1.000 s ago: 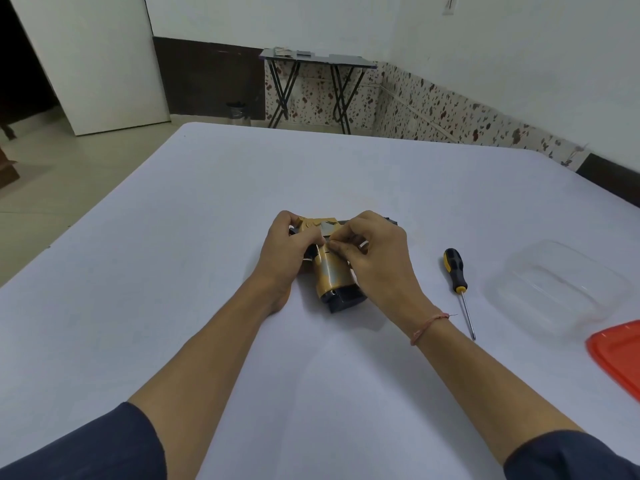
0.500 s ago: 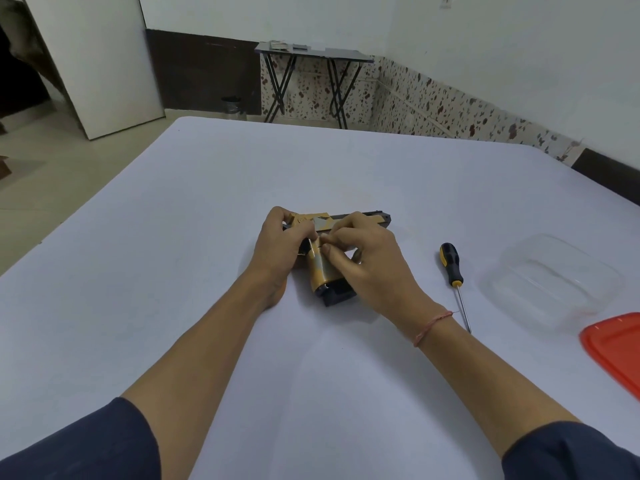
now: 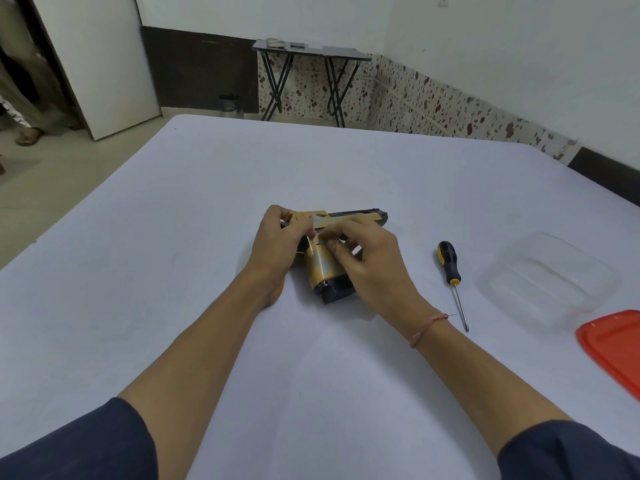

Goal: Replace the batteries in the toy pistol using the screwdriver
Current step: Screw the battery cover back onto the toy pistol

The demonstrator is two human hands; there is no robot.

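Observation:
A gold and black toy pistol [image 3: 323, 268] lies on its side on the white table [image 3: 173, 271], barrel pointing right, grip toward me. My left hand [image 3: 277, 247] grips its rear end, fingers curled over the back of the slide. My right hand [image 3: 370, 261] rests over the middle of the pistol, fingertips curled and pinching at the top of the grip, where a small pale piece shows between both hands. A screwdriver [image 3: 450, 271] with a black and yellow handle lies on the table right of my right hand, tip toward me. No batteries are visible.
A clear plastic container [image 3: 547, 278] stands at the right, with its red lid [image 3: 616, 351] at the right edge nearer me. Beyond the table are a folding side table [image 3: 311, 53], a white door [image 3: 100, 64] and a person's legs [image 3: 20, 98] at the far left.
Both hands stay on the pistol; my right fingertips have shifted slightly at the top of the grip. The camera has tilted a little, so everything sits slightly higher in view.

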